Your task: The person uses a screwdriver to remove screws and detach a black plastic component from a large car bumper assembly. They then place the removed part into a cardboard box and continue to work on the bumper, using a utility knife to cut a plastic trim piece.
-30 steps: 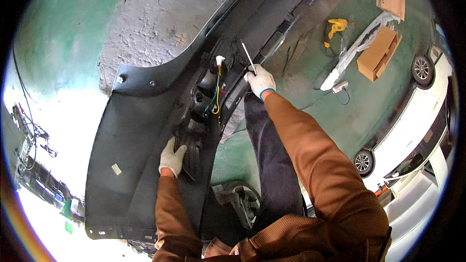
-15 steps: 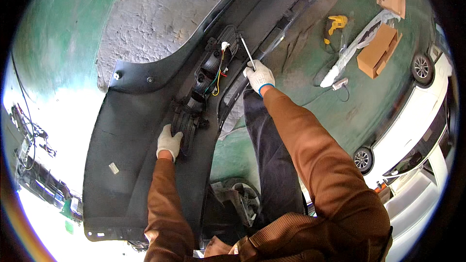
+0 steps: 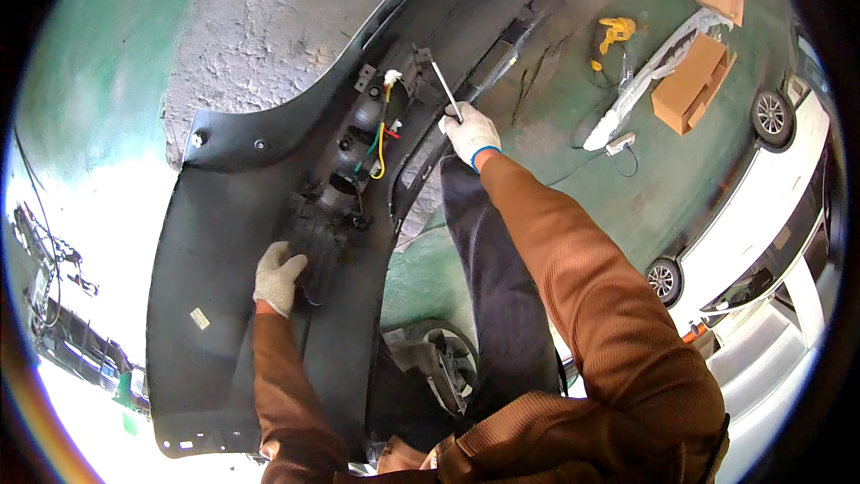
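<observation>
A large black car bumper (image 3: pixel 228 215) lies inner side up in front of me. In it sits a black lamp unit (image 3: pixel 352 151) with a loop of yellow, green and red wires (image 3: pixel 381 139) and a white connector (image 3: pixel 392 78). My right hand (image 3: pixel 471 133), in a white knitted glove, grips a screwdriver (image 3: pixel 444 85). Its handle is hidden in the palm, and its shaft slants up-left to the far end of the lamp unit. My left hand (image 3: pixel 279 279), also gloved, is open beside the unit's near end, thumb apart from the fingers; whether it touches is unclear.
Grey padding (image 3: pixel 260 27) lies under the bumper on the green floor. To the right are a yellow power tool (image 3: pixel 616 33), a long plastic-wrapped part (image 3: pixel 652 72), an open cardboard box (image 3: pixel 692 85) and a power strip (image 3: pixel 620 143). A white car (image 3: pixel 752 206) stands beyond; a wheel (image 3: pixel 448 358) is below.
My left hand has come off the lamp unit's near end and shifted left, its thumb spreading. The screwdriver stays at the unit's far end. The whole view has drifted slightly.
</observation>
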`<state>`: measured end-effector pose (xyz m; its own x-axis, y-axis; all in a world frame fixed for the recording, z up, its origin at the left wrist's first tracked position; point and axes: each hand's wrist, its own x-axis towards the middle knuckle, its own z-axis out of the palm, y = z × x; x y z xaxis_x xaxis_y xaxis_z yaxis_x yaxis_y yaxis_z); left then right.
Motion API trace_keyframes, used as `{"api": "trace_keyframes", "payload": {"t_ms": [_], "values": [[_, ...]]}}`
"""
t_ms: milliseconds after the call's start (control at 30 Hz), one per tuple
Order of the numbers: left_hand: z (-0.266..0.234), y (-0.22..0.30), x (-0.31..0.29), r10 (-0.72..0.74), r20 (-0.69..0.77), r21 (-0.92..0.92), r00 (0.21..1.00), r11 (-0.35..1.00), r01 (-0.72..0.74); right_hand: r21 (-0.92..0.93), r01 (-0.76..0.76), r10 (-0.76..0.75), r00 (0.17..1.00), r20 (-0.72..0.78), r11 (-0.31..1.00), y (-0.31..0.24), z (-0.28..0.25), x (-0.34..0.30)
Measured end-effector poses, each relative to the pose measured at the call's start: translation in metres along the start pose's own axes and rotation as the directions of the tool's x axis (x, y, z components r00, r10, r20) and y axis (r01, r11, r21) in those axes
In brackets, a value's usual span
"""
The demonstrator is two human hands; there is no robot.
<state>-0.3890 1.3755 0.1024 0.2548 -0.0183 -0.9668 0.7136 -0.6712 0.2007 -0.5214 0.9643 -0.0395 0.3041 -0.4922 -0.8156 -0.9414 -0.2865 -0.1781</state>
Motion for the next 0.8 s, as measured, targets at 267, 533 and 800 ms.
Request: {"api": "trace_keyframes", "payload": {"t_ms": [267,533,800], "values": [[-0.012,-0.009,0.001,0.12,-0.046,0.089,0.992,0.989,-0.116,-0.023,0.025,-0.024,0.999,0.042,0.999,0.002,-0.004,0.002],[0.005,-0.005,-0.018,0.081,-0.115,-0.013,0.99,0.996,-0.083,-0.38,0.207,-0.227,0.974,-0.01,0.901,-0.054,-0.033,0.002],[0.0,0.001,-0.023,0.099,-0.253,0.011,0.962,0.995,-0.1,-0.584,0.558,-0.466,0.825,0.319,0.589,-0.075,-0.034,0.065]]}}
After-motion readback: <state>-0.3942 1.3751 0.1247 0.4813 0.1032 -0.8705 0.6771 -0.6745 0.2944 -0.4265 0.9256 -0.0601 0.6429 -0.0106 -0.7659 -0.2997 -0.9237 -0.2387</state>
